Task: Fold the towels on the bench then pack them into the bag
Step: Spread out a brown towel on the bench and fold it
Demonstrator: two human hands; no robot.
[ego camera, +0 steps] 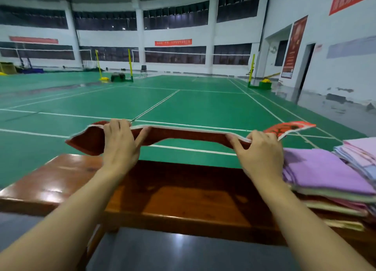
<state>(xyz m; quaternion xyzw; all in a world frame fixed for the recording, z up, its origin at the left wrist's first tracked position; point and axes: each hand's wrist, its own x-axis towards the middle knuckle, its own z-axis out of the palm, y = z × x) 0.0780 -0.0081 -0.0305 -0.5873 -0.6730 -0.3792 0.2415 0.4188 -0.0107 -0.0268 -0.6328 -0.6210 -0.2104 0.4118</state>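
Note:
A red towel (183, 133) with a white edge hangs stretched in the air above the far edge of the wooden bench (179, 197). My left hand (120, 144) grips it near its left end, fingers over the top and thumb underneath. My right hand (262, 152) pinches it near its right end, where a patterned red corner sticks out. A stack of folded towels (325, 173), purple on top with green and pink below, lies on the bench to the right. No bag is in view.
A second pile of pale pink and blue towels (360, 154) sits at the far right. Beyond the bench spreads a green badminton court (183, 103) with net posts and a chair far off. Grey floor lies in front of the bench.

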